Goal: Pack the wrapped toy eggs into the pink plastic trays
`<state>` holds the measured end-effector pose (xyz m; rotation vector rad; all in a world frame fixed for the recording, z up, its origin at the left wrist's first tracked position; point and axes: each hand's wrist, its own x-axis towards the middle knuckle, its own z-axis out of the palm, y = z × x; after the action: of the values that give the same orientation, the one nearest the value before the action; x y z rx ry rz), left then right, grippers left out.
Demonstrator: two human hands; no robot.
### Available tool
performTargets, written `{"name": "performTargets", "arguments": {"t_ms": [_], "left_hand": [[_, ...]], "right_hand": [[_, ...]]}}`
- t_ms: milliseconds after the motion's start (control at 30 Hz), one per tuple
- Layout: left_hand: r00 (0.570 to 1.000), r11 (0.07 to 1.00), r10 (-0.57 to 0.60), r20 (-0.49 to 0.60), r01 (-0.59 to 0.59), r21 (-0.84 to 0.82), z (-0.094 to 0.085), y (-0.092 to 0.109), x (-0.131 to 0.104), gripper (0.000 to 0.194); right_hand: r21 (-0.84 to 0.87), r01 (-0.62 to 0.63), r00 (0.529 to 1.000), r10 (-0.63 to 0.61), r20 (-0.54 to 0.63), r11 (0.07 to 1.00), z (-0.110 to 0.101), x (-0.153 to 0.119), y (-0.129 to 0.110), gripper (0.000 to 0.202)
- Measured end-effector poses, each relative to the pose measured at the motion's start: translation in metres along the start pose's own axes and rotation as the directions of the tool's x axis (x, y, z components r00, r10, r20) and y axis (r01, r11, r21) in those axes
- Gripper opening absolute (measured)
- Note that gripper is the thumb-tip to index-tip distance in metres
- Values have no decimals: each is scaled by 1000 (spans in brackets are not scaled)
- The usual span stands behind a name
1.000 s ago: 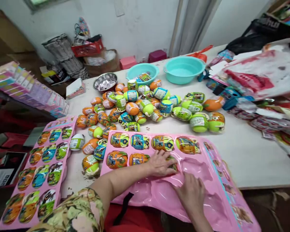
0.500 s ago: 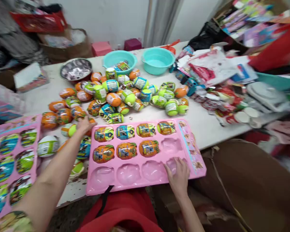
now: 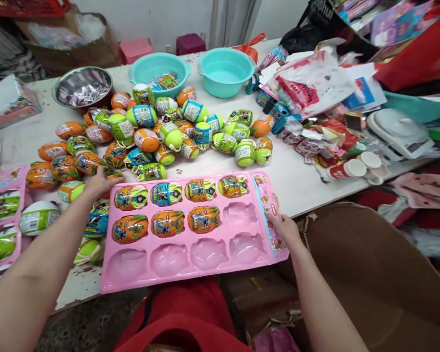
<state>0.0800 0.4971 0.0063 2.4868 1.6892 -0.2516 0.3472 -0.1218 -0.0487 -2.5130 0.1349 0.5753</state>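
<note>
The right hand (image 3: 286, 230) holds a rectangular pink plastic tray (image 3: 209, 254); the left hand (image 3: 99, 185), its grip unclear, meets glossy multicoloured eggs (image 3: 146, 140) crowding before round turquoise basins (image 3: 225, 88).

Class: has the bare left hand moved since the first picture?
Yes, leftward: the left hand now lies left of the round turquoise plastic basin holding coloured packets.

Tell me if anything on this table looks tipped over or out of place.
A red-marked cup lies on its side toward the right of the table; cups usually stand. The pink tray sits askew, its near right corner past the table's edge.
</note>
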Motion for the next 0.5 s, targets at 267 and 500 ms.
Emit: {"name": "performTargets", "arguments": {"t_ms": [267, 500], "left_hand": [[765, 690, 566, -309, -644, -331, -39, 138, -170, 67], [170, 163, 985, -10, -955, -247, 73, 324, -314, 49]], "right_hand": [[187, 78, 996, -69, -57, 979, -7, -12, 9, 57], [131, 240, 941, -197, -276, 962, -17, -35, -18, 55]]}}
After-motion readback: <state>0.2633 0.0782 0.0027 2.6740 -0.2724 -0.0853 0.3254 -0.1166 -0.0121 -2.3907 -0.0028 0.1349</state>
